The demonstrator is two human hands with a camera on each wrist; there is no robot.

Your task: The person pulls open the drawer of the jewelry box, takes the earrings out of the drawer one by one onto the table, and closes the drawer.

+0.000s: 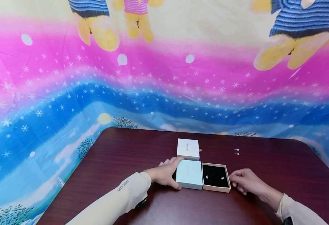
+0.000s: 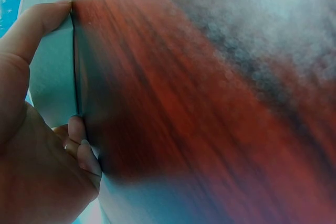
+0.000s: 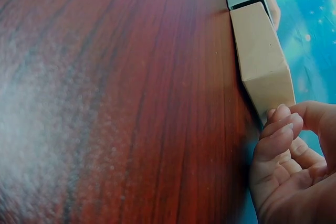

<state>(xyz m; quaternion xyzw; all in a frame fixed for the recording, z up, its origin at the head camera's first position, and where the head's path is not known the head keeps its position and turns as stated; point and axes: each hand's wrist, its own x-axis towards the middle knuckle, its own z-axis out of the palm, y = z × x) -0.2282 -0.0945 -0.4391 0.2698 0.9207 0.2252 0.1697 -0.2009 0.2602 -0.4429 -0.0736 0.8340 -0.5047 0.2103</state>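
Note:
A pale mint jewelry box sleeve (image 1: 189, 174) lies on the table, and my left hand (image 1: 165, 173) grips it from the left, thumb at the near side and fingers at the far side. From its right end extends a cream drawer (image 1: 218, 188) with a black lining. Two small star-shaped earrings (image 1: 206, 177) sit apart on that lining. At the drawer's right end, my right hand (image 1: 246, 182) has curled fingers, thumb and fingertips pinching right at the edge. In the right wrist view those fingertips (image 3: 283, 124) meet the drawer's end wall; what lies between them is hidden.
Behind the sleeve stands a white box (image 1: 188, 148) with printed lettering and a small ribbon tab (image 1: 200, 150) on its right side. Two pearl stud earrings (image 1: 237, 149) lie farther back on the right of the dark wooden table (image 1: 130, 150). A printed cloth (image 1: 153, 75) hangs behind.

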